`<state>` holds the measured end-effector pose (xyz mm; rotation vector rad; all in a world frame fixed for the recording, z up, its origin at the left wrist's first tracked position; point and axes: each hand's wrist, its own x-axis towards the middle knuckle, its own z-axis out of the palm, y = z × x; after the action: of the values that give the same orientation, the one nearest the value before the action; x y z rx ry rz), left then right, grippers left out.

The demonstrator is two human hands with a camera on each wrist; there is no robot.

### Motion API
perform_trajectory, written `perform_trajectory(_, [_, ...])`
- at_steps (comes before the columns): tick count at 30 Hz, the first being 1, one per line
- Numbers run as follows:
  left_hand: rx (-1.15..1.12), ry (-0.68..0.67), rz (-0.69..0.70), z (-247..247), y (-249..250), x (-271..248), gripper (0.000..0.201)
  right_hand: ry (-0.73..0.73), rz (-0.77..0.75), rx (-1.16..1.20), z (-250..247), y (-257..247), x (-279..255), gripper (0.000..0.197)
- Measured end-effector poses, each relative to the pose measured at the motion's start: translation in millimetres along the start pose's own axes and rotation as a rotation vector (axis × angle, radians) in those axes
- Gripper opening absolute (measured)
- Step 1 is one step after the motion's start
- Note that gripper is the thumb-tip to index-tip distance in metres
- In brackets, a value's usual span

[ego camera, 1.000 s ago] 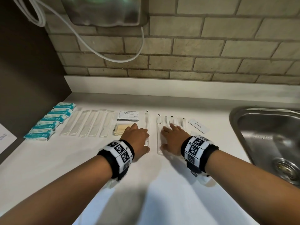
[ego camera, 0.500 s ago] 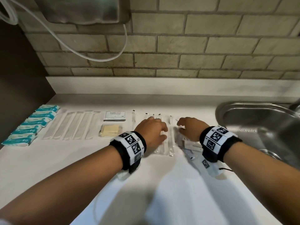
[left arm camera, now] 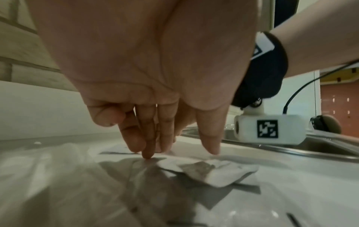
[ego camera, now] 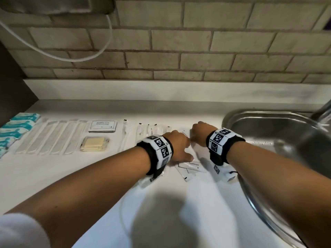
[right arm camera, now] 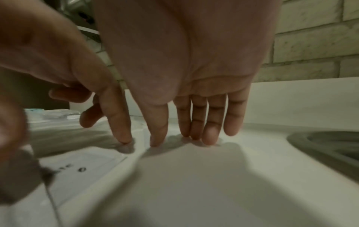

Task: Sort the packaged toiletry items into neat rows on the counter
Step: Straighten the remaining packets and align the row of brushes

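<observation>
Sorted rows lie on the white counter: teal packets, long clear sachets, a shampoo sachet, a yellow item in clear wrap and thin clear packets with black tips. Loose white toothpaste sachets lie beside the sink. My left hand rests on this pile, with straight fingertips pressing down on a sachet. My right hand is just to its right, and its straight fingers touch the counter next to a printed sachet. Neither hand grips anything.
A steel sink opens right beside my right wrist, with its rim running along the counter's right side. A white upstand and a brick wall close off the back. A dark panel bounds the left.
Both hands have moved right, off the long clear packets and onto the toothpaste sachets near the sink. The head view has swung right with them.
</observation>
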<state>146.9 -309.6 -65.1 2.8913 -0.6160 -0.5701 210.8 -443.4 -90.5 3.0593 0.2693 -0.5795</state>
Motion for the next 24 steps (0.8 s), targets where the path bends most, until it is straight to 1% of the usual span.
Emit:
perform_trajectory(3, [-0.001,-0.046,0.050,8,1,6,0.067,0.020,-0.025,-0.016,5,5,13,0.020])
perform_trajectory(5, [0.040,-0.058,0.073,13,0,5,0.068,0.016,-0.028,0.001,5,8,20,0.019])
perform_trajectory(7, [0.036,-0.045,0.073,16,-1,3,0.061,0.008,-0.002,0.025,5,8,25,0.016])
perform_trajectory(11, [-0.054,0.003,0.058,18,1,5,0.046,0.055,-0.005,0.015,19,14,37,0.031])
perform_trajectory(12, [-0.065,0.010,0.055,18,2,5,0.041,0.046,0.000,0.009,18,14,37,0.028])
perform_trajectory(14, [-0.077,0.020,0.052,17,3,5,0.032,0.024,0.013,0.016,13,13,37,0.016])
perform_trajectory(16, [-0.101,0.051,0.042,14,3,4,0.024,-0.016,0.030,0.046,7,12,34,0.014])
perform_trajectory(19, [-0.218,0.111,0.011,9,-1,2,0.011,-0.080,0.028,0.028,1,13,34,0.022])
perform_trajectory(21, [-0.273,0.145,0.003,5,-6,-1,0.009,-0.112,0.028,0.048,5,14,42,0.033])
perform_trajectory(22, [-0.283,0.162,0.001,5,-8,-3,0.009,-0.144,0.042,0.023,4,11,41,0.034])
perform_trajectory(24, [-0.306,0.191,-0.012,4,-12,-5,0.009,-0.121,0.039,0.002,2,7,36,0.035])
